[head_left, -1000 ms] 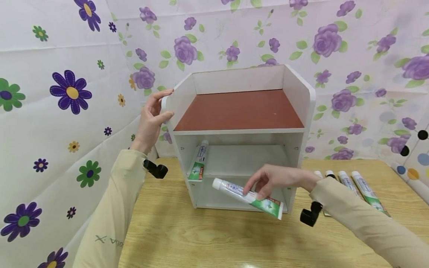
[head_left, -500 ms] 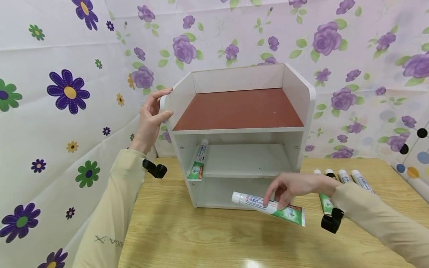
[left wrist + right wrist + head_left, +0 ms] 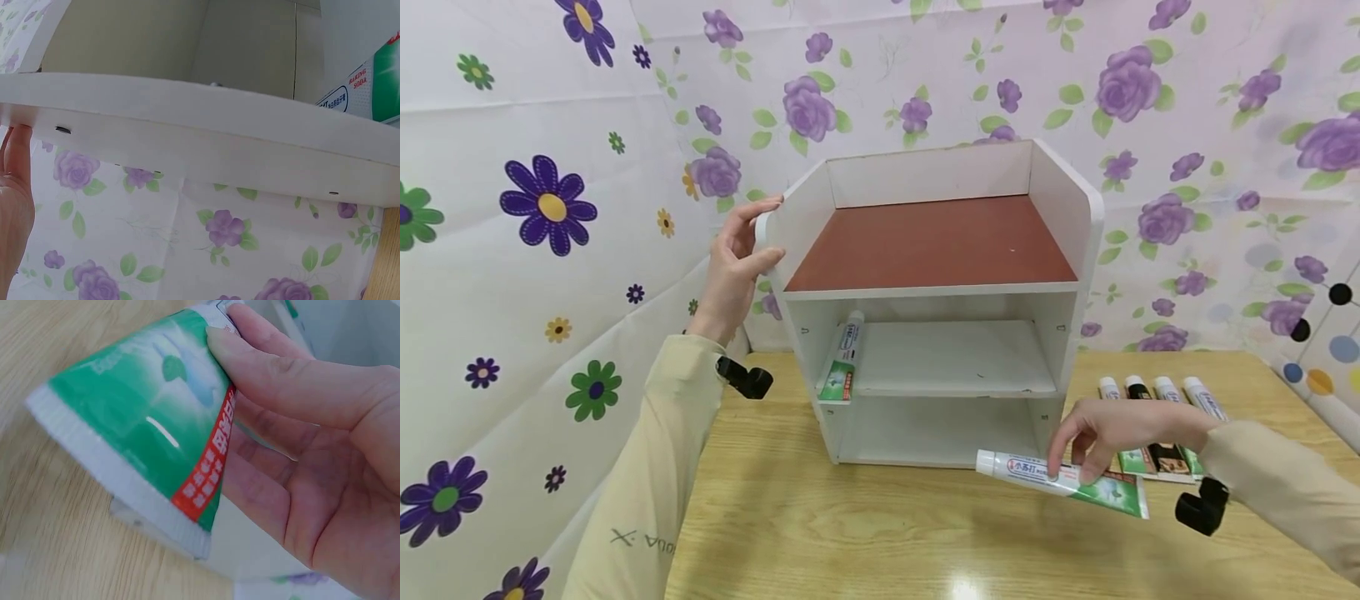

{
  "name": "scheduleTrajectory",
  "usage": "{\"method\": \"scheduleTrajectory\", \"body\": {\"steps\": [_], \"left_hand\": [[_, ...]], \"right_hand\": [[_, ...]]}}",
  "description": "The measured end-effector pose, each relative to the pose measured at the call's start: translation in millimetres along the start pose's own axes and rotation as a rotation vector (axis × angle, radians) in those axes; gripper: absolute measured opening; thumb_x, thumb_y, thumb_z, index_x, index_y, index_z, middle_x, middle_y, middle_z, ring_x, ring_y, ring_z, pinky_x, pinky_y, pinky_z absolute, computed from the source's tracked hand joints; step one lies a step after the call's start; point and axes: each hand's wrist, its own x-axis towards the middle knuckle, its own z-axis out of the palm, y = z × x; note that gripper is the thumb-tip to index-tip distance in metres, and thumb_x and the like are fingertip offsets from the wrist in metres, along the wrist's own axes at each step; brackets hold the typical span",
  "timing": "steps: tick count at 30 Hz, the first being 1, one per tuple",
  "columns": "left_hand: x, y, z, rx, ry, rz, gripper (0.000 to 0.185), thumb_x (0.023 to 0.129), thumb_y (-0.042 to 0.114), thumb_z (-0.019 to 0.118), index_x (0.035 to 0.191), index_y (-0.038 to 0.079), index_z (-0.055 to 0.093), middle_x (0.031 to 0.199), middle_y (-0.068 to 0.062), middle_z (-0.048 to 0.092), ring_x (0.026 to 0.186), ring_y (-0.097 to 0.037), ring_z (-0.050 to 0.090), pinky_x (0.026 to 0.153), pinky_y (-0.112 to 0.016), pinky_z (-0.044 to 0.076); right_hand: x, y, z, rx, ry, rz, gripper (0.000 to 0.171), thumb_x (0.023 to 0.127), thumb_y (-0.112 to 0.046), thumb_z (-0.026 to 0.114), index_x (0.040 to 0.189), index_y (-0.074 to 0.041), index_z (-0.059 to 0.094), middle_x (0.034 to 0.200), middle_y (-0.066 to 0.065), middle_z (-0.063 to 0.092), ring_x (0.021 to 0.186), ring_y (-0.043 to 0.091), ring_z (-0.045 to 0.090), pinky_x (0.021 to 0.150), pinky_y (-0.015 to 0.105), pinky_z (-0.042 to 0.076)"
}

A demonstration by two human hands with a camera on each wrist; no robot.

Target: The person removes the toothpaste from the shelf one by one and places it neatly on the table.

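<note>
Pinching the toothpaste tube, the right hand hovers beside the shelf unit.

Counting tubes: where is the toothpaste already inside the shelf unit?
Head view: the shelved toothpaste tube leans against the shelf unit's left inner wall on the middle shelf.

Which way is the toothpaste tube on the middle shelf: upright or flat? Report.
Neither: the toothpaste tube leans tilted, cap up, against the shelf unit's left wall.
</note>
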Motion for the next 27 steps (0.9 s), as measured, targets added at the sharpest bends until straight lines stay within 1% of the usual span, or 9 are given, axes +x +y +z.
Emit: {"method": "scheduleTrajectory", "body": {"steps": [7, 11, 13, 17, 19, 22, 25, 26, 27], "left_hand": [[0.9, 0.7, 0.4, 0.007, 0.001, -0.01, 0.048, 0.079, -0.017, 0.05, 0.121, 0.006, 0.053, 0.135, -0.012, 0.037, 0.126, -0.021, 0.029, 0.077, -0.027, 0.04], [0.1, 0.4, 0.6, 0.022, 0.001, -0.015, 0.048, 0.079, -0.016, 0.051, 0.122, 0.007, 0.052, 0.136, -0.011, 0.036, 0.126, -0.019, 0.028, 0.078, -0.028, 0.039], [-0.4, 0.6, 0.6, 0.027, 0.003, -0.018, 0.048, 0.079, -0.015, 0.051, 0.122, 0.007, 0.052, 0.136, -0.011, 0.036, 0.126, -0.019, 0.028, 0.077, -0.027, 0.039], [-0.2, 1.3, 0.9, 0.014, 0.004, -0.021, 0.048, 0.079, -0.016, 0.05, 0.122, 0.007, 0.052, 0.136, -0.011, 0.036, 0.125, -0.021, 0.03, 0.075, -0.027, 0.04], [0.2, 1.3, 1.3, 0.003, 0.003, -0.021, 0.048, 0.079, -0.016, 0.05, 0.122, 0.006, 0.052, 0.136, -0.011, 0.037, 0.125, -0.022, 0.03, 0.075, -0.027, 0.04], [0.3, 1.2, 1.7, -0.009, 0.004, -0.014, 0.048, 0.079, -0.017, 0.05, 0.121, 0.006, 0.053, 0.135, -0.012, 0.037, 0.125, -0.022, 0.029, 0.078, -0.028, 0.041], [-0.1, 1.2, 1.9, -0.013, 0.01, -0.01, 0.048, 0.078, -0.017, 0.05, 0.12, 0.006, 0.053, 0.134, -0.012, 0.038, 0.125, -0.022, 0.03, 0.078, -0.028, 0.041], [-0.2, 1.3, 1.9, -0.012, 0.011, -0.008, 0.048, 0.078, -0.017, 0.05, 0.12, 0.006, 0.053, 0.134, -0.012, 0.038, 0.125, -0.022, 0.03, 0.079, -0.028, 0.04], [-0.4, 1.3, 1.8, -0.01, 0.012, -0.006, 0.048, 0.078, -0.017, 0.05, 0.12, 0.006, 0.053, 0.134, -0.012, 0.038, 0.125, -0.022, 0.029, 0.08, -0.028, 0.04]], "right_hand": [[-20, 15, -5, 0.03, -0.003, 0.014, 0.027, 0.083, -0.001, 0.061, 0.109, -0.004, 0.063, 0.109, 0.015, 0.059, 0.069, 0.009, 0.054, 0.055, 0.028, 0.049], [-31, 26, -9, 0.037, -0.018, -0.021, 0.028, 0.082, 0.002, 0.061, 0.109, -0.003, 0.063, 0.109, 0.016, 0.058, 0.069, 0.01, 0.055, 0.054, 0.028, 0.049], [-37, 31, -11, 0.046, -0.031, -0.044, 0.028, 0.082, 0.004, 0.06, 0.109, -0.002, 0.063, 0.109, 0.017, 0.058, 0.071, 0.012, 0.055, 0.057, 0.03, 0.05], [-50, 38, -12, 0.068, -0.037, -0.031, 0.028, 0.082, 0.006, 0.059, 0.109, -0.001, 0.063, 0.108, 0.018, 0.058, 0.069, 0.009, 0.052, 0.057, 0.026, 0.048], [-57, 41, -13, 0.082, -0.032, -0.001, 0.028, 0.082, 0.006, 0.059, 0.108, -0.001, 0.063, 0.107, 0.017, 0.059, 0.062, 0.009, 0.047, 0.053, 0.022, 0.045], [-67, 47, -16, 0.079, -0.028, -0.004, 0.028, 0.082, 0.008, 0.058, 0.109, 0.0, 0.063, 0.103, 0.019, 0.06, 0.051, 0.016, 0.04, 0.047, 0.021, 0.042], [-77, 53, -19, 0.088, -0.029, -0.03, 0.03, 0.081, 0.011, 0.056, 0.109, 0.002, 0.062, 0.097, 0.022, 0.06, 0.048, 0.023, 0.03, 0.042, 0.025, 0.037], [-80, 56, -20, 0.091, -0.032, -0.045, 0.03, 0.081, 0.013, 0.055, 0.109, 0.002, 0.061, 0.096, 0.023, 0.059, 0.048, 0.025, 0.03, 0.041, 0.028, 0.037], [-83, 57, -21, 0.097, -0.028, -0.03, 0.03, 0.081, 0.012, 0.055, 0.109, 0.002, 0.061, 0.097, 0.022, 0.06, 0.048, 0.024, 0.029, 0.042, 0.028, 0.036]]}}
